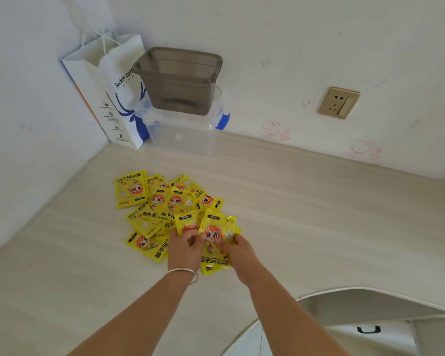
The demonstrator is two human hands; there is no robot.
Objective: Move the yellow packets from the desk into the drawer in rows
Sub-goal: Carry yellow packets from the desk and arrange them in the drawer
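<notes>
On the desk (319,214), my hands gather yellow packets (165,201).
Left hand (184,249) and right hand (238,249) pinch thin, light, slippery packets by their edges.

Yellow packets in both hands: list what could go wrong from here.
1. The left hand and right hand pinch several overlapping yellow packets at once; a glossy one could slip out on the way.
2. The rest of the pile lies loose and crisscrossed on the desk, so lifting may drag neighbours along.
3. The drawer sits low at the right, barely in view, so packets may land crooked rather than in rows.
</notes>
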